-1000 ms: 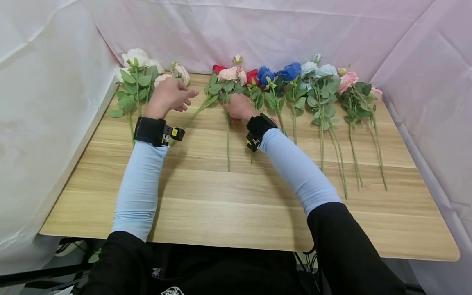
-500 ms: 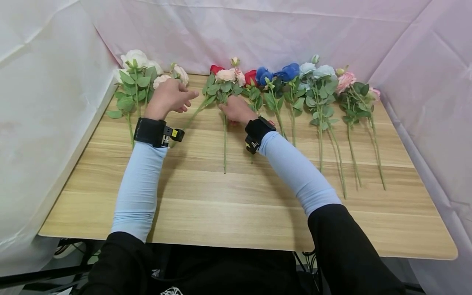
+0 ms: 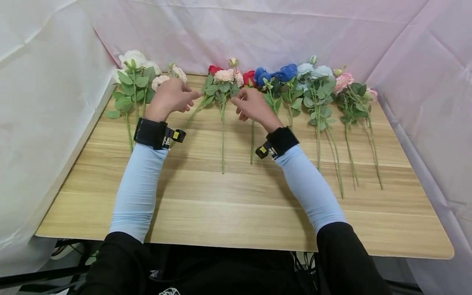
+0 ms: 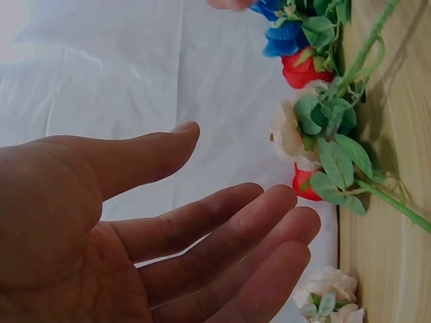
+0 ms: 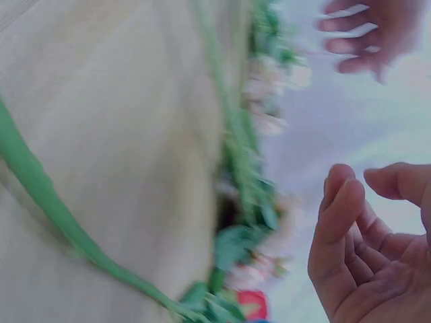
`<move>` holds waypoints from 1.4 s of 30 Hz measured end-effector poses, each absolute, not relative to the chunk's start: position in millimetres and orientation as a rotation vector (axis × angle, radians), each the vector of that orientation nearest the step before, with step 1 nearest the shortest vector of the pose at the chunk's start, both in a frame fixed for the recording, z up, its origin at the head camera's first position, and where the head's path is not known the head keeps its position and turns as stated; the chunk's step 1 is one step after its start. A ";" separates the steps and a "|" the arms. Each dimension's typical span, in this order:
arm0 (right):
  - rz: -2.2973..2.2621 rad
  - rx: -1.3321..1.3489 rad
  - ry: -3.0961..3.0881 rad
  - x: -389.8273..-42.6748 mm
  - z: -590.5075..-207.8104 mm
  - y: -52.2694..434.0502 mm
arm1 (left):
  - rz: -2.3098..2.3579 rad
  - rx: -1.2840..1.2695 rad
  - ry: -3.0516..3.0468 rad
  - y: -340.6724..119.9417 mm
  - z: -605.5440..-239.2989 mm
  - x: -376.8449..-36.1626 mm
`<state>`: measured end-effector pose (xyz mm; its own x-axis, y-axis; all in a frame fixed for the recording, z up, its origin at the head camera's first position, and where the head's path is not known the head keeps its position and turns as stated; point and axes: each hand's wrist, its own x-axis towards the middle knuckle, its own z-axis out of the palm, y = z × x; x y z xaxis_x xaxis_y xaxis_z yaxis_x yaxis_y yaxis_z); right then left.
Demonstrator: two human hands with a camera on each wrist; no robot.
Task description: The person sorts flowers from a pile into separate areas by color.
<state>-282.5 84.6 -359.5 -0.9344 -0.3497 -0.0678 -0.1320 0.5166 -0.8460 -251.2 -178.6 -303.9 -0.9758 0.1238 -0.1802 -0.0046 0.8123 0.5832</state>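
Bright, even light, soft shadows; head view sharp, right wrist view motion-blurred.

A makeshift recording booth is showing here: pale pink-white cloth sheets [image 3: 258, 32] are hanging around a light wood-grain worktop [image 3: 236, 205] carrying artificial flower stems [image 3: 223, 123] across the upper frame.

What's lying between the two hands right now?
In the head view, the cream-pink flower stem lies between the left hand and right hand; neither touches it.
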 end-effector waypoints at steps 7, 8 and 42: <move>-1.547 -0.450 2.553 -255.8 -334.2 110.8 | 0.838 0.182 2.840 -168.1 -295.9 -242.8; -1.554 -0.462 2.554 -252.0 -330.5 112.4 | 0.826 0.189 2.850 -167.0 -296.0 -242.7; -1.706 -0.530 2.456 -230.6 -311.7 127.3 | 0.479 -0.104 3.000 -189.5 -360.5 -276.6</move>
